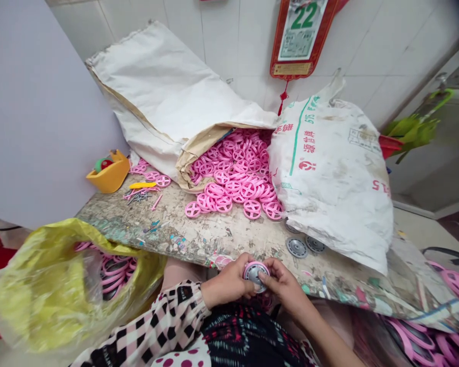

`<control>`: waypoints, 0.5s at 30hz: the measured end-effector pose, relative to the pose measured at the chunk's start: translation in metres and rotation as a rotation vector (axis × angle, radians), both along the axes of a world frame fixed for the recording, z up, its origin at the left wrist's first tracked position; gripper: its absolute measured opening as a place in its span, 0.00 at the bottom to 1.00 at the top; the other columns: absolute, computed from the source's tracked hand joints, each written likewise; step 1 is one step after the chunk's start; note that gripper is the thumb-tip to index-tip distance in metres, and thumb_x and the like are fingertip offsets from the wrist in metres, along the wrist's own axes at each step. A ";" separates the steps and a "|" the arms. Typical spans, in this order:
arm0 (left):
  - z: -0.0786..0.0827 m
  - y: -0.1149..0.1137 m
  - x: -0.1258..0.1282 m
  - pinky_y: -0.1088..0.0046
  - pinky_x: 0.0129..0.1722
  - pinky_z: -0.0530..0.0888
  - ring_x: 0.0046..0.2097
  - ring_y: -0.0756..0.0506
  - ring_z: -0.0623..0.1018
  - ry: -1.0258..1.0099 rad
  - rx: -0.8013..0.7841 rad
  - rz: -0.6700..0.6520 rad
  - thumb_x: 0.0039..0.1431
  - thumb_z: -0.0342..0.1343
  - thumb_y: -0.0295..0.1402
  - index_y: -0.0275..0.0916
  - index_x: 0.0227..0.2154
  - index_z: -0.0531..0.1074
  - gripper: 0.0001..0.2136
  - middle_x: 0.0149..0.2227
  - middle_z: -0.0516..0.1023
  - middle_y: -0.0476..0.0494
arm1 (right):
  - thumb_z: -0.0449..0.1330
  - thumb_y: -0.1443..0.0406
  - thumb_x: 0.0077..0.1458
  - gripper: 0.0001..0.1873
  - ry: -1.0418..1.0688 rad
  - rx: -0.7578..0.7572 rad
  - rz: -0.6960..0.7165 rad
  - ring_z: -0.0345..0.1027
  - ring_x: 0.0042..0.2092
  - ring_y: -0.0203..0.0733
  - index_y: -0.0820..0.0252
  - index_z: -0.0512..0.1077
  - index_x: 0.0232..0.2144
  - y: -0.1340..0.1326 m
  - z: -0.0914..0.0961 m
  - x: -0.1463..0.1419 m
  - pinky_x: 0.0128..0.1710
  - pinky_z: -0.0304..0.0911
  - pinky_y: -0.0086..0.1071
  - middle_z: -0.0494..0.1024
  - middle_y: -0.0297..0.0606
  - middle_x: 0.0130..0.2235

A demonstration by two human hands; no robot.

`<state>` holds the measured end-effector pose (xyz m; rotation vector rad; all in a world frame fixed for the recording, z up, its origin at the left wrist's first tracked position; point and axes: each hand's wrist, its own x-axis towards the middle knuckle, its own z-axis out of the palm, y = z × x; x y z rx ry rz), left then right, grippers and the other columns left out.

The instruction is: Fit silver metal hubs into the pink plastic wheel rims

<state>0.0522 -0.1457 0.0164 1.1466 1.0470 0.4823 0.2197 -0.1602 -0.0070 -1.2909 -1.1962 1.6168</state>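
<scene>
Left grip (pixel 228 283) and right grip (pixel 285 290) closed from opposite sides on a pink-rimmed grey wheel (pixel 255 276) at 6 o'clock, held just off the counter (pixel 156 232).

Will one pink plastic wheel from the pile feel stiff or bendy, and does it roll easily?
It is probably stiff and light: the pink plastic wheel keeps a flat round shape and its spokes leave much open space. Lying flat on the worn table top, it likely stays put, but stood on edge it would probably roll.
</scene>
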 end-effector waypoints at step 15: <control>0.002 -0.005 -0.005 0.75 0.32 0.65 0.34 0.47 0.72 0.410 0.372 -0.326 0.42 0.61 0.32 0.41 0.39 0.71 0.17 0.31 0.75 0.51 | 0.57 0.60 0.51 0.08 -0.431 0.269 0.227 0.68 0.32 0.40 0.57 0.70 0.32 -0.017 -0.003 0.011 0.33 0.63 0.31 0.75 0.34 0.30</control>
